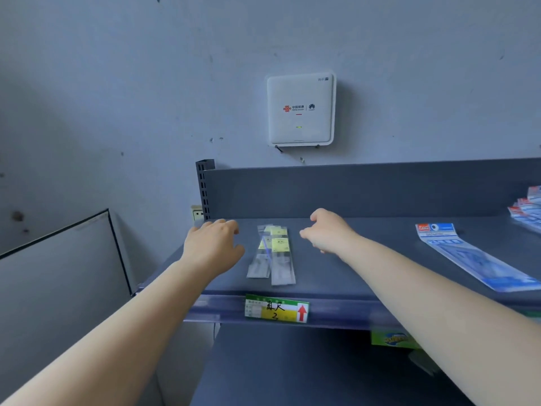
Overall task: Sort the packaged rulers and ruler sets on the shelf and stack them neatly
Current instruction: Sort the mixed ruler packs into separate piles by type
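So both hands are up over the grey metal shelf [336,276], one each side of a small pile of clear-sleeved rulers with yellow labels [273,253] sitting near the front edge. Left hand [213,247] is flat-ish, fingers loose, holding nothing. Right hand [328,232] has its fingers loosely curled, also holding nothing. Over to the right lies a blue ruler set pack [474,256], with more blue-and-red packs [527,212] behind it. Price tag with a red arrow [276,309] sits on the shelf lip
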A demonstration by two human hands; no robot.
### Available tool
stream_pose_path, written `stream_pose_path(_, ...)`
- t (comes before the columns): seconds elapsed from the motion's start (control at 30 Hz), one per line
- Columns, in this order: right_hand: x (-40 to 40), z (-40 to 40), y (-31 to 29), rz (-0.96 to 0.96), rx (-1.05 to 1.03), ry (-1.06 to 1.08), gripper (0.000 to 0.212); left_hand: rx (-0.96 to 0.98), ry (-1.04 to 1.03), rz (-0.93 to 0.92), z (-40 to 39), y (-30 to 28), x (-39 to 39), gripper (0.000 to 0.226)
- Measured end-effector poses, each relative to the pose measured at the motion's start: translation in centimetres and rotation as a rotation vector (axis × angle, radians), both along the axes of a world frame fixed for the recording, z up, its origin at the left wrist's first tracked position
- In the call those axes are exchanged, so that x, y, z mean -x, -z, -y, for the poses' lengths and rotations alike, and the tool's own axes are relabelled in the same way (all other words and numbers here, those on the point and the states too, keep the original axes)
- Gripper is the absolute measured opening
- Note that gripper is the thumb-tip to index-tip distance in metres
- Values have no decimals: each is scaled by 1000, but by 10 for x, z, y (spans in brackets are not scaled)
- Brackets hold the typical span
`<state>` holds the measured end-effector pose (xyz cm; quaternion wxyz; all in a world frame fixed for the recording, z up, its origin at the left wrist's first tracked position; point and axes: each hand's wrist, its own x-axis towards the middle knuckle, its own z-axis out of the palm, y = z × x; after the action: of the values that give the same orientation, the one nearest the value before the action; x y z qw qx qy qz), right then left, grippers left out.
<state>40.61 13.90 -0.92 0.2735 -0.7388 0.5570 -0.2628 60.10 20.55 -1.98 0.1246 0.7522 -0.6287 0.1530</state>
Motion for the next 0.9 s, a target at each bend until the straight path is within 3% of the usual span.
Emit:
stream_pose_path(0.23, 70, 0, -16, -375, 298, 69, 28, 13, 163, 104, 37, -10, 71, 35)
stream_pose_path(0.47, 181, -3, -20, -768, 542, 162, 28, 42, 305, 214, 68, -19, 192, 31)
stream_pose_path(0.63, 267, -6, -22, -875, 567, 201, 28, 75, 391, 224, 80, -21, 286, 34)
stream_pose_path(0.9, 412, -13, -17, -896, 519, 271, 31, 70, 489, 195, 92, -19, 437, 42)
